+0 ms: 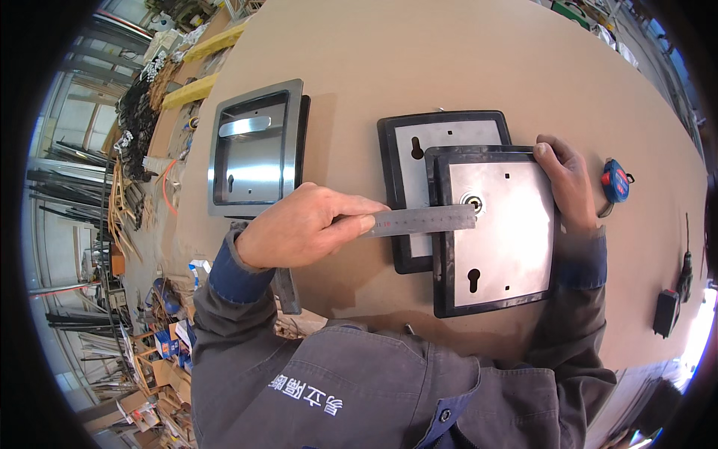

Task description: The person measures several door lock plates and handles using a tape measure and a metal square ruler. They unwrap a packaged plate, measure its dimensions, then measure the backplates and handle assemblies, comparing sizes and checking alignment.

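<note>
My left hand (303, 224) is closed on a steel try square (426, 220). Its graduated blade lies across the front silver lock plate (501, 232), with the tip just below a round lock cylinder (473, 203). Below my left wrist, the square's thicker leg (287, 292) shows. My right hand (566, 179) is wrapped round the upper right edge of that black-rimmed plate. Partly under it lies a similar plate (416, 176) with a keyhole-shaped slot. To the left rests a brushed steel recessed lock case (252, 179) with a bar handle (245, 126).
A blue and red tape measure (615, 181) lies right of my right hand. Farther right is a black cordless drill (677, 292). The brown board (336, 67) supports everything. Left of it are yellow beams (191, 90), stacked metal strips and boxes on the floor.
</note>
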`<state>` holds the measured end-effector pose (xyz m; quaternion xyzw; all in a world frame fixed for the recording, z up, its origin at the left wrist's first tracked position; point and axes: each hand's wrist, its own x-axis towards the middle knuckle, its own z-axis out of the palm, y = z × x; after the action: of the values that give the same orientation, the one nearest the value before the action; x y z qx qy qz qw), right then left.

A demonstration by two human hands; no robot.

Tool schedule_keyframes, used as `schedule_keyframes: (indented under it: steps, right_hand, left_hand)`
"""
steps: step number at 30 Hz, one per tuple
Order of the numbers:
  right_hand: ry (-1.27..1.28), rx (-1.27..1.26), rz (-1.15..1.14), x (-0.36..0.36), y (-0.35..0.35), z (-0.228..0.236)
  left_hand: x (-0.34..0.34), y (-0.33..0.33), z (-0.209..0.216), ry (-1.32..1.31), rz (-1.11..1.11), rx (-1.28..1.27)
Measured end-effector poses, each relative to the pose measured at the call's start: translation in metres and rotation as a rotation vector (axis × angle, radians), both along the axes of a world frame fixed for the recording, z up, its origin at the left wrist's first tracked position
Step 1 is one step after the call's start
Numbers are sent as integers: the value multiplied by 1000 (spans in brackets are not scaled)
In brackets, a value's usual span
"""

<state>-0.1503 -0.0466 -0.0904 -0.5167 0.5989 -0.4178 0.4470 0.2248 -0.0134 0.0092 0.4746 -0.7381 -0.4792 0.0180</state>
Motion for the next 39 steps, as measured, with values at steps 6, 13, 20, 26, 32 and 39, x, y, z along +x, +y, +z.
schedule_keyframes:
  steps: [6, 13, 20, 26, 32, 39]
  right_hand:
    - [-26, 10, 1, 0, 1, -2]
    - [-51, 35, 30, -3, -1, -4]
    - [-85, 21, 25, -8, -1, -11]
    - [-93, 19, 14, -5, 0, -8]
    - [-70, 31, -1, -1, 2, -3]
    - [-23, 20, 20, -5, -1, -4]
  left_hand:
    - [3, 0, -1, 20, -38, -38]
    - [5, 0, 1, 17, -60, -79]
    - [4, 0, 1, 21, -56, -72]
    - [2, 1, 2, -4, -42, -47]
    - [1, 1, 3, 5, -24, -28]
    - [2, 2, 3, 10, -27, -25]
